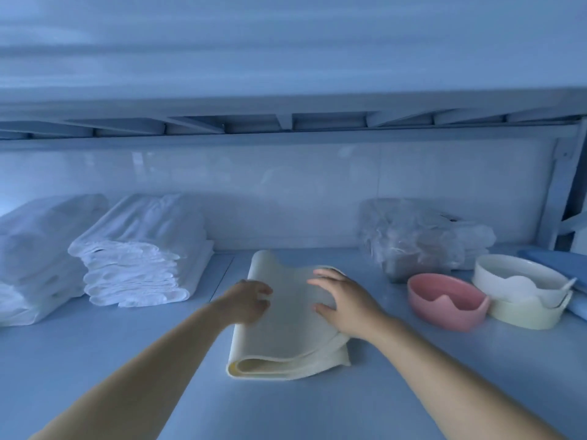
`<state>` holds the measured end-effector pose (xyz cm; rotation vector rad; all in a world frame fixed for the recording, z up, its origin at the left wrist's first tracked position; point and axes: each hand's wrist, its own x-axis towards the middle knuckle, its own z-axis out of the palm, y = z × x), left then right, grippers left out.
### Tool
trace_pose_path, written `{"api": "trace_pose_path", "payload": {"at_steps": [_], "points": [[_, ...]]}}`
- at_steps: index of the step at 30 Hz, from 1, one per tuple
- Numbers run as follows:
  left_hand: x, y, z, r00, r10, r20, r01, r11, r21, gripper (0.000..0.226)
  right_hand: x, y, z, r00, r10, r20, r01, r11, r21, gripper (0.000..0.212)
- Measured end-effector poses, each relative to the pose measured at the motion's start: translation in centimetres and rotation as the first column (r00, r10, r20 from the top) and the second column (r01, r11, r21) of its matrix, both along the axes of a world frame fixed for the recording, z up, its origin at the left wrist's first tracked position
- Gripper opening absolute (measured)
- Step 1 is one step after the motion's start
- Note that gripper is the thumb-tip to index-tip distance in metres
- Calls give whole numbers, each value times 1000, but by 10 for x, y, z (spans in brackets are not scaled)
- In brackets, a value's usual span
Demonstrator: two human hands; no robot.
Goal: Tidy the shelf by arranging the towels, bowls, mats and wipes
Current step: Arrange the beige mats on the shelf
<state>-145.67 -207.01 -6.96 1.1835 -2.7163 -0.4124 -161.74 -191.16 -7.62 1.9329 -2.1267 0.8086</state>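
A cream folded mat (287,325) lies in the middle of the shelf. My left hand (251,300) grips its left edge with curled fingers. My right hand (344,301) rests flat on the mat's right side, fingers spread. Two stacks of white towels (143,258) sit at the left. A pink bowl (444,301) stands right of the mat, beside a white bowl (514,274) stacked on a pale yellow one. Behind them is a clear plastic pack of wipes (413,239).
The shelf board (95,360) is pale blue with a white back wall. An upper shelf (286,122) hangs low overhead. A metal upright (559,192) stands at the right. A blue flat item (552,262) lies at the far right edge.
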Motion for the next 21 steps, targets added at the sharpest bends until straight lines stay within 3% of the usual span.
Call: {"api": "trace_pose_path", "payload": {"at_steps": [2,5,9,13,16,18,21], "points": [[8,6,-9,994,-60,86,69,993,-100,45,4,-2,-8,1000,8,24,-9,999,44,46],[22,27,-3,986,-166,-17,161,970,-182,42,7,-2,-15,999,17,32,-19,998,60,38],[38,60,2,926,-374,-42,368,924,-101,32,4,4,-16,998,30,55,-34,996,80,24],[43,65,2,912,-402,81,407,912,-51,53,7,18,-6,997,37,72,-49,985,167,32],[42,65,-2,882,-440,167,463,876,-137,52,12,30,-1,996,42,79,-59,973,224,39],[42,64,-8,872,-470,135,488,852,-190,42,17,38,-2,995,63,79,-81,964,252,43],[42,65,-14,897,-438,61,423,808,-411,39,22,47,-3,993,97,64,-109,968,227,45]]}}
